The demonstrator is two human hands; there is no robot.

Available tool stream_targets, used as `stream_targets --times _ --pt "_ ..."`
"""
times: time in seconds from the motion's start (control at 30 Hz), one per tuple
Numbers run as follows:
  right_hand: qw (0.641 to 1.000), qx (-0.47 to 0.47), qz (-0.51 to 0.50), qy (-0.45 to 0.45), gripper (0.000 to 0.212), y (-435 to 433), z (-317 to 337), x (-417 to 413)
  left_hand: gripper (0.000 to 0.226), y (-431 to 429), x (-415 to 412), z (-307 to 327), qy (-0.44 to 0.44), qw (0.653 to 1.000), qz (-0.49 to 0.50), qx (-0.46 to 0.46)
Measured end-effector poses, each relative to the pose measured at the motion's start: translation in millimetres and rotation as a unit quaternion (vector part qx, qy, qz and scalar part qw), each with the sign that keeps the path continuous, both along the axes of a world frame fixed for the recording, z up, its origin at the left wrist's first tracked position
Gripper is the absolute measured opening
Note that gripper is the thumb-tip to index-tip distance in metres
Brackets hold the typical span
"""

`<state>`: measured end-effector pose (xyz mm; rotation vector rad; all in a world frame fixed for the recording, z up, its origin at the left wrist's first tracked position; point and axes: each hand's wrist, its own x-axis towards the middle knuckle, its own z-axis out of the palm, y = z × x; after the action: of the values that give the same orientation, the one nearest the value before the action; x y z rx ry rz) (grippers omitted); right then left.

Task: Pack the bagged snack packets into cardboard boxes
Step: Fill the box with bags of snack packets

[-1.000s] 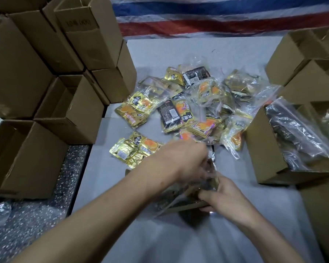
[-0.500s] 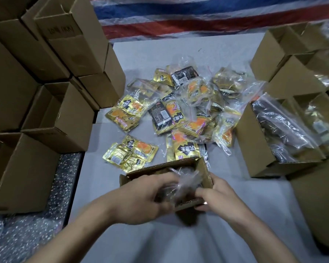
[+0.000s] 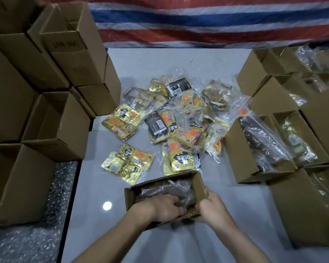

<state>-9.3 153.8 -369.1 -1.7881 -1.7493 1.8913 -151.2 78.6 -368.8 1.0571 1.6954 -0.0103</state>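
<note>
A small open cardboard box (image 3: 198,184) sits on the grey table right in front of me. Inside it lies a clear plastic bag of snack packets (image 3: 171,188). My left hand (image 3: 162,207) reaches into the box from the near side, its fingers curled down onto the bag. At the box's near right corner my right hand (image 3: 210,207) grips the wall, thumb inside. Beyond the box a heap of bagged gold and orange snack packets (image 3: 180,118) is spread over the table, with one separate bag (image 3: 127,162) to the left.
Empty open cardboard boxes (image 3: 59,126) are stacked along the left side. On the right stand boxes (image 3: 241,158) holding bagged packets. A striped tarp (image 3: 198,21) hangs behind the table (image 3: 106,234). A speckled floor shows at lower left.
The bag went down into the box. My left hand followed it from above the box to inside it, and my right hand shifted to the box's corner.
</note>
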Motion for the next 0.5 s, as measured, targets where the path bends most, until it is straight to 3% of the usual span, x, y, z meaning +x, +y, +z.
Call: stream_targets --times 0.17,0.27,0.4,0.5 --pt "0.999 -0.015 -0.028 -0.024 0.029 -7.1 19.3 -4.0 0.048 -21.1 -3.2 18.8 -0.009 0.997 0.053 0.054" --pt "0.997 -0.029 -0.063 -0.042 0.031 -14.4 32.7 -1.8 0.034 -42.0 -5.0 37.8 0.063 0.989 0.056 0.122" --pt "0.991 -0.046 -0.112 -0.052 0.021 -24.2 39.8 8.8 0.036 -60.0 6.5 61.3 0.081 0.975 0.094 0.186" --pt "0.98 -0.062 -0.18 -0.059 0.017 -31.6 39.0 25.2 0.04 -62.3 19.6 85.0 0.17 0.946 0.033 0.275"
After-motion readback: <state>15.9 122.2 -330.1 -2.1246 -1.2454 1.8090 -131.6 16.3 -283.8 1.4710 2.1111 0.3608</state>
